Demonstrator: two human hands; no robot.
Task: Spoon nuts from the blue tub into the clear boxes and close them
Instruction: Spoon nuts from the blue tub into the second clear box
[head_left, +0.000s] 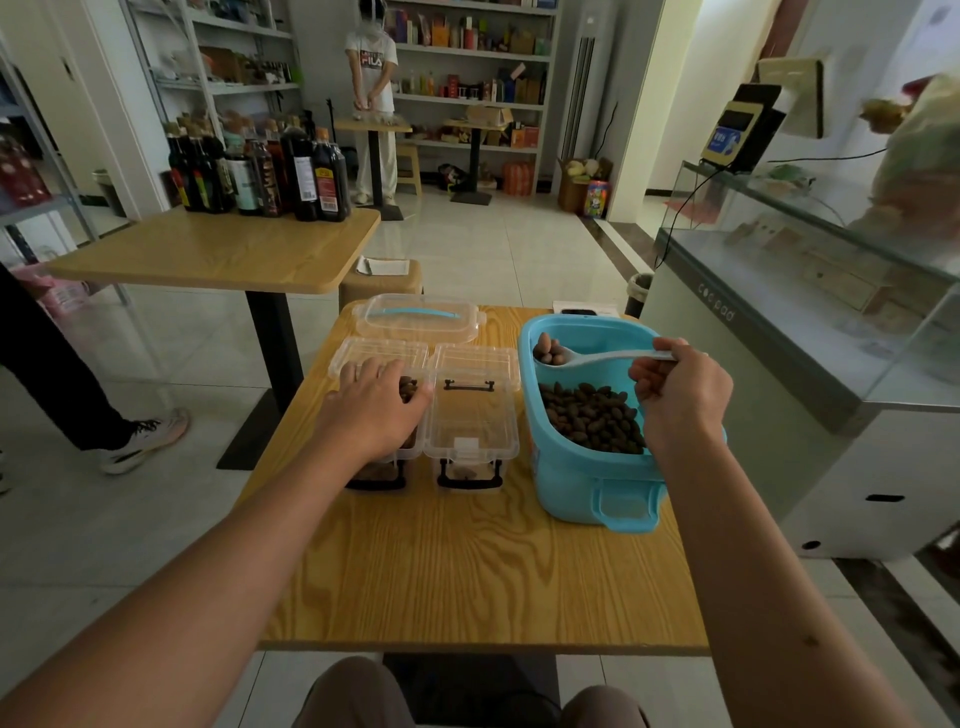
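Standing on a wood-grain table (467, 571) are two clear boxes side by side, a clear lid (418, 317) with a blue handle behind them, and a blue tub (582, 478) at the right. Beyond it lies a pale tiled floor, a second table (218, 249) crowded with dark bottles (260, 171), shelves (467, 78) along the back wall with a person standing before them, and a glass counter (810, 291) at the right. Someone's leg and sneaker (145, 441) show at the left edge. The left hand (376, 410) lies flat, fingers straight and spread, on top of the left box (379, 415), which holds nuts under it. The right box (475, 415) stands just beside, lid swung back, with only a few nuts at its near end. The right hand (680, 395) is curled round the handle of a pale spoon (597, 357), held level above the far end of the tub; its bowl carries several nuts (592, 418), the same dark brown kind heaped in the tub's near half below the wrist.
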